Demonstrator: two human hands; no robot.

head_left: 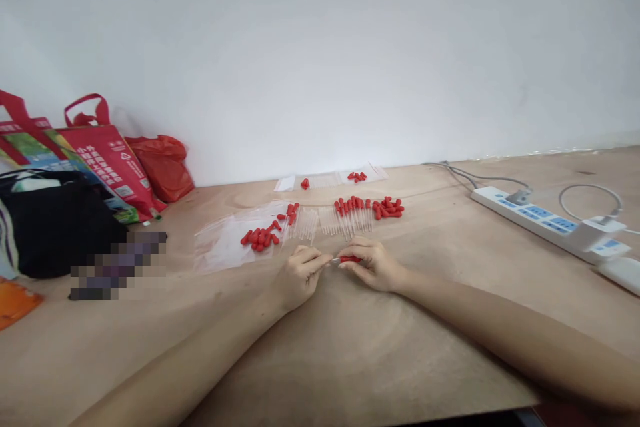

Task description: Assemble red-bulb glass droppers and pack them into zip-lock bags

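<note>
Bare fingers (319, 260) pinching slender clear tube (336, 260), smooth red bulb (351, 258)

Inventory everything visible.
Held piece: one, red/clear, centre
Loose bulbs: many, red, centre
Bare tubes: many, clear, centre
Capped tubes: many, red/clear, centre
Sleeves: several, clear, centre
Power strip: one, white, right
Plugs, cables: several, grey/white, right
Totes: count unclear, multicoloured, left
Carrier bag: one, red, left
Soft bag: one, black, left
Unclear item: one, orange, left
Pixelated item: one, dark, left
Table: one, tan, below
Wall: one, white, behind
Left hand: one, bare, centre
Right hand: one, bare, centre
</note>
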